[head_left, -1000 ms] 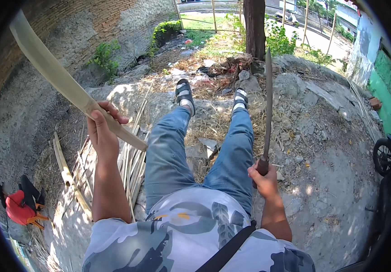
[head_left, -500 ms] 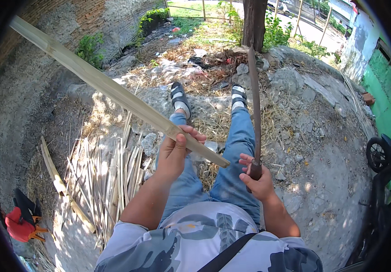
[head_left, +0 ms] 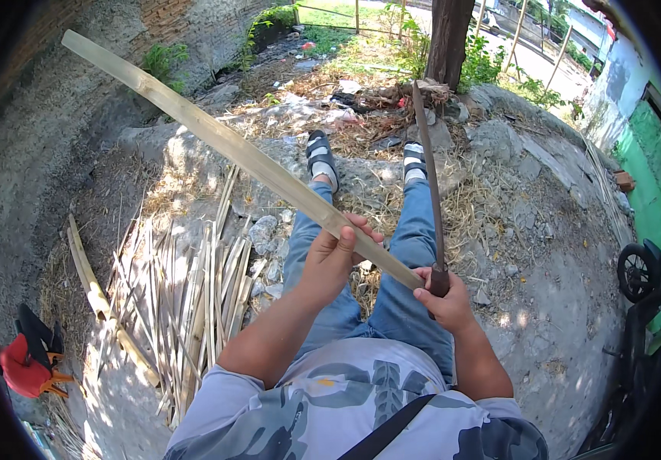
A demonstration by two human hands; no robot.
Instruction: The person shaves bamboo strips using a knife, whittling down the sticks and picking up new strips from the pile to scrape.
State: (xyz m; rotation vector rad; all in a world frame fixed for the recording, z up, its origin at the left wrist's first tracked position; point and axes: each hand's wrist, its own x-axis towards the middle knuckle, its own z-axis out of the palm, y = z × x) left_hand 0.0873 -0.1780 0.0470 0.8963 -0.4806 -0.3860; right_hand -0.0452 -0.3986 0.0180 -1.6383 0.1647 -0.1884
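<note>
A long, pale split bamboo strip (head_left: pixel 227 146) slants from the upper left down toward my lap. My left hand (head_left: pixel 338 253) is wrapped round it a little above its lower end, thumb on top. That lower end reaches my right hand (head_left: pixel 444 297), whose thumb and fingers meet it. The same right hand is closed round the dark handle of a machete (head_left: pixel 432 165), whose long brown blade points away from me, upright in the view. My legs in jeans stretch out beneath both things.
Several thin bamboo strips (head_left: pixel 200 307) lie in a heap on the left, beside a thicker split bamboo piece (head_left: pixel 99 303). A red and black object (head_left: pixel 27 364) is at the lower left. A tree trunk (head_left: pixel 447 42) stands ahead; a motorbike (head_left: pixel 641 276) is at right.
My left hand has brought the bamboo strip rightward and down, so its lower end now meets my right hand. The right hand's fingers have closed further round the machete handle.
</note>
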